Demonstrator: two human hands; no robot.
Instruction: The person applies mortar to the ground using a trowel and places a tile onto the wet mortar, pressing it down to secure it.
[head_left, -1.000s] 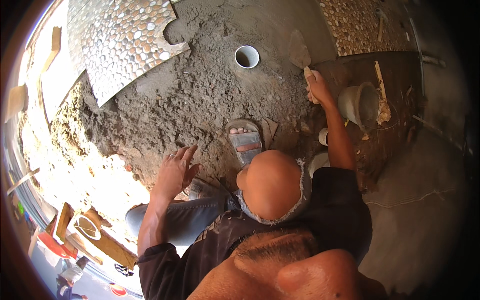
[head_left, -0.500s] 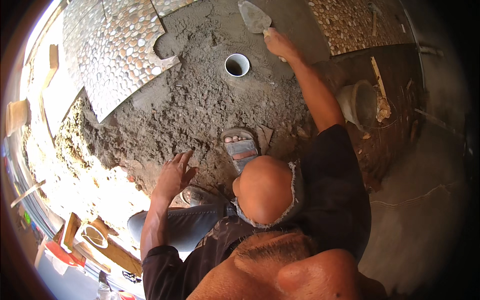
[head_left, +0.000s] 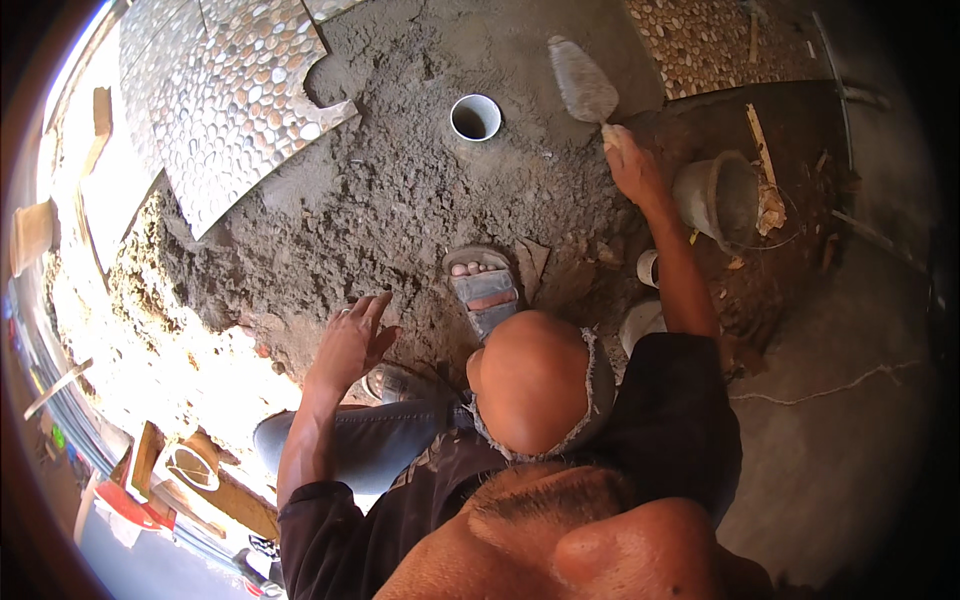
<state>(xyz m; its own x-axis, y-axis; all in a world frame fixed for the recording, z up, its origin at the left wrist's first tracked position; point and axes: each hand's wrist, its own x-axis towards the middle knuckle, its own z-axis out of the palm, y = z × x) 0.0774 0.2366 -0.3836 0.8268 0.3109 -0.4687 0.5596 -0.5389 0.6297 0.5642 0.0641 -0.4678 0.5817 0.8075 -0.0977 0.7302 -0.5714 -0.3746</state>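
Note:
Wrapped round the handle of a trowel point(head_left: 583, 82), my right hand point(head_left: 637, 168) is out at the far right. The blade, coated in grey mortar, lies over the smoothed mortar bed point(head_left: 520, 45). To its left a white pipe end point(head_left: 475, 118) rises from the mortar, its mouth uncovered. My left hand point(head_left: 352, 342) hovers over the rough, lumpy mortar at the near left, its fingers stretched out and holding nothing. A ring shows on one finger. Between the two hands my sandalled foot point(head_left: 484, 290) rests at the mortar's near edge.
Pebble-patterned tiles point(head_left: 235, 100) lie at the far left, one with a curved notch. Another pebble tile point(head_left: 720, 45) lies far right. A bucket point(head_left: 718, 200) tilts on the dirt beside my right forearm, near a wood strip point(head_left: 760, 145). Wood scraps point(head_left: 195, 465) lie at lower left.
My right hand has swung the trowel to the right and nearer to me, away from the far mortar, turning the blade. My left hand has barely moved.

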